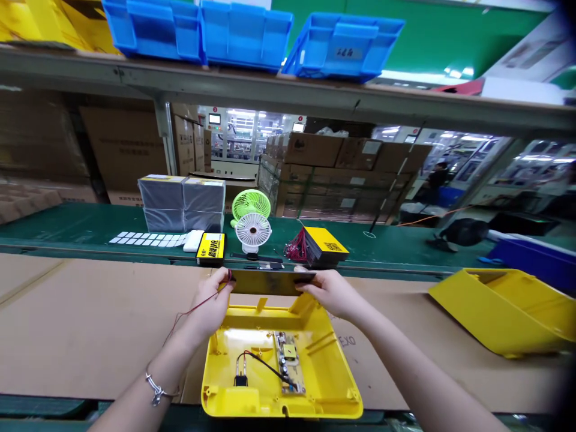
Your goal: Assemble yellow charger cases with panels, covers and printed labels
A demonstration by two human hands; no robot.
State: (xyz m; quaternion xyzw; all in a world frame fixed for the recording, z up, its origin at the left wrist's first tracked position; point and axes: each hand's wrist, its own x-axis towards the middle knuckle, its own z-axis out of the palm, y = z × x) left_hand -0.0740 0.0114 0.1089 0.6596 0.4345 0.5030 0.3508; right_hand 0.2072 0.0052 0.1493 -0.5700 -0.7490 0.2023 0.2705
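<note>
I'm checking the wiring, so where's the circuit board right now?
In the head view, the circuit board lies inside the yellow housing, right of the black connector.

Looks like a factory. Has a long green bench [396, 247] w/ flat cardboard [112, 318] on its near side. Keeps blue bins [245, 36] up on a shelf [270, 90], w/ yellow stuff [36, 21] at left. Has lots of brown boxes [315, 150] piled up past the bench, far side. Has big machines [229, 168] w/ little screens [215, 119] way far back, under bright lights [243, 112], + a person [438, 177] far right. Has a yellow shell [324, 372] w/ a bare elec. board [294, 369] inside, near mid., & a 2nd yellow shell [504, 318] at right. Has gray packs [162, 207] in neat stacks on the bench too.
</note>
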